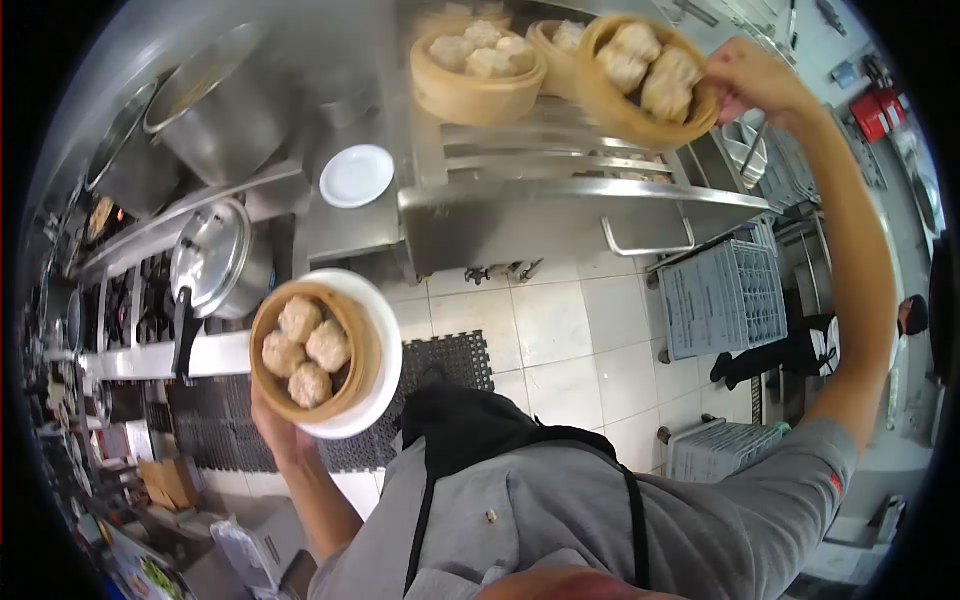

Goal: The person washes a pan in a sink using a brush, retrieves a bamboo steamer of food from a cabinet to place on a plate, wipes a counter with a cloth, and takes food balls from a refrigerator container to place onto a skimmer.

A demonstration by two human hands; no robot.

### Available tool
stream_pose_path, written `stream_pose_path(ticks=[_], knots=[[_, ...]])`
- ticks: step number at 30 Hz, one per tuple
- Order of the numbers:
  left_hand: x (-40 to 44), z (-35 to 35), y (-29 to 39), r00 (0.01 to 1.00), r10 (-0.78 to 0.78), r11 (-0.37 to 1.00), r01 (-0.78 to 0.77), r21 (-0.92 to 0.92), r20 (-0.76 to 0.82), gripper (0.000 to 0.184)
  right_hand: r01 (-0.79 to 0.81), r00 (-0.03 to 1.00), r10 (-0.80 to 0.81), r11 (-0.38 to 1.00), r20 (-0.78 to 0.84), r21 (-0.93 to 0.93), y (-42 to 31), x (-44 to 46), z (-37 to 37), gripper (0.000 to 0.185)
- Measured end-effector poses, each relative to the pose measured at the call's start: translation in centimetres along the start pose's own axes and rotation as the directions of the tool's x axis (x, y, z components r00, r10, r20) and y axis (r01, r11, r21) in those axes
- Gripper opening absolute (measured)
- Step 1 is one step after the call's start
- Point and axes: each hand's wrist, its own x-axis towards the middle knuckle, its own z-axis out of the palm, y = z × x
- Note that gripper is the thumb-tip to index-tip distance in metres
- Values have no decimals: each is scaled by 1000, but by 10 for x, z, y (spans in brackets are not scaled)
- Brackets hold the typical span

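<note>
Low on the left, my left hand is closed around the edge of a white plate. A round bamboo steamer basket rests on that plate, with several dumplings inside. At the upper right, my right hand grips the rim of a second bamboo steamer basket, which is tilted toward me and also contains dumplings. Beside it, another dumpling-filled basket stands over the slatted steel counter. More baskets show partly behind these.
A small white plate lies on a steel ledge left of the counter. Large pots and a lidded pressure cooker stand at the stove. Grey dish racks are on the right, near another person. A black mat covers some floor tiles.
</note>
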Motion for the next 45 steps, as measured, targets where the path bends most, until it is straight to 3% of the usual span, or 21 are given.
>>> stream_pose_path(ticks=[1,2,4,5,7,9,10,13,16,20,22,24,28,30,34,35,36,37,38,40,45], knots=[[-3,13,-2,999,-6,1000,7,-24,43,41,27,1000,-27,998,-1,-49,-11,0,-13,27],[-8,24,-3,998,-6,999,9,-46,69,41,99,986,-105,993,-127,-59,-16,-2,-22,30],[-16,17,-11,998,66,982,-61,177,-25,40,301,953,-296,949,71,-90,-31,10,-56,30],[-23,19,-17,996,93,991,-93,98,-2,40,385,917,-332,881,-221,276,-37,10,-41,28],[-41,39,-15,994,109,994,-109,23,-10,36,393,901,-416,904,128,172,-142,-47,-6,28],[-58,46,-16,995,104,993,-104,-54,-11,32,382,808,-469,878,357,288,-180,-64,14,25],[-67,43,-16,994,111,990,-109,-91,22,29,436,838,-484,872,253,223,-196,-81,45,25],[-99,24,-12,990,136,986,-138,-98,-27,24,577,755,-631,769,179,276,-205,-127,140,26],[-134,2,-1,983,167,978,-176,-116,-80,21,474,577,-500,849,645,234,-222,-151,216,25],[-168,-48,16,969,189,972,-208,-108,-161,19,445,469,-453,863,758,241,-244,-188,299,25],[-184,-74,27,963,175,975,-198,-97,-204,19,428,488,-431,876,759,222,-263,-211,328,24],[-195,-102,39,945,156,959,-215,-185,-286,22,524,424,-473,824,773,217,-285,-220,357,24],[-214,-181,73,915,213,969,-243,-45,-343,22,631,366,-543,742,756,227,-350,-270,421,24],[-234,-204,110,926,174,971,-218,-100,-334,20,468,339,-514,819,788,333,-373,-282,455,20],[-236,-275,144,877,234,955,-289,-71,-420,20,498,195,-609,737,768,458,-417,-291,523,26],[-236,-292,154,854,251,937,-332,-106,-455,22,388,176,-718,679,673,623,-416,-287,556,37],[-234,-310,163,832,262,918,-371,-140,-488,24,410,183,-805,585,565,700,-424,-295,578,48],[-230,-328,173,803,295,906,-407,-115,-518,23,42,250,-747,644,616,764,-432,-307,608,50],[-223,-348,182,798,298,904,-411,-113,-524,23,-333,283,-674,598,682,729,-439,-316,641,53],[-207,-390,206,752,332,852,-498,-161,-569,21,-603,188,-634,528,750,598,-459,-321,718,48],[-151,-506,289,664,401,798,-592,-115,-631,22,-678,130,-641,499,756,540,-573,-320,874,40]])
